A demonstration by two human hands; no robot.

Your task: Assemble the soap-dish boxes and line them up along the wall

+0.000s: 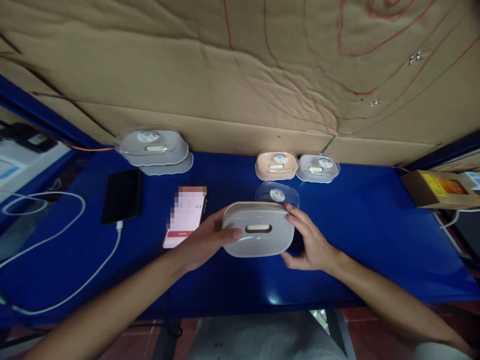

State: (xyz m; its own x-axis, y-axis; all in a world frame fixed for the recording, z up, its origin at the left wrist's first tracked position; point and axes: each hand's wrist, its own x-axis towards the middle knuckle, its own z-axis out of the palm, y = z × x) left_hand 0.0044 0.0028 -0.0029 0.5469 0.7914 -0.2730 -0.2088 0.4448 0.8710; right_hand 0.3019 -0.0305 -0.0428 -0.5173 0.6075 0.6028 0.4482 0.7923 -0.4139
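1. We look down on a blue desk (356, 260) with a glossy top; light glints near its front edge.
2. Behind it we see a wall of brown cardboard (168, 75), creased and seamed, with looping red lines (264, 30) drawn over its right half.
3. Below the front edge we make out reddish floor tiles (363, 340).
4. Our gray oval box (258, 243) is over the middle of the desk, tilted so that its slotted face shows; a pale bar (258, 227) sits in the slot. We cannot tell whether the box touches the desk.
5. Our left hand (206, 240) grips its left end, thumb across the face; our right hand (311, 242) grips the right end, fingers at the upper corner and thumb below.
6. Just behind the box lies a clear lid (278, 194) with a round sticker, partly hidden.
7. Along the cardboard we find a peach box (272, 173) beside a pale gray box (318, 176), and stacked boxes (157, 157) farther left.
8. Left of the hands lie a lit phone (187, 215) and a dark-screened device (122, 197) on a white cable (101, 270).
9. At the right end stands a brown carton (408, 190) with a yellow label.
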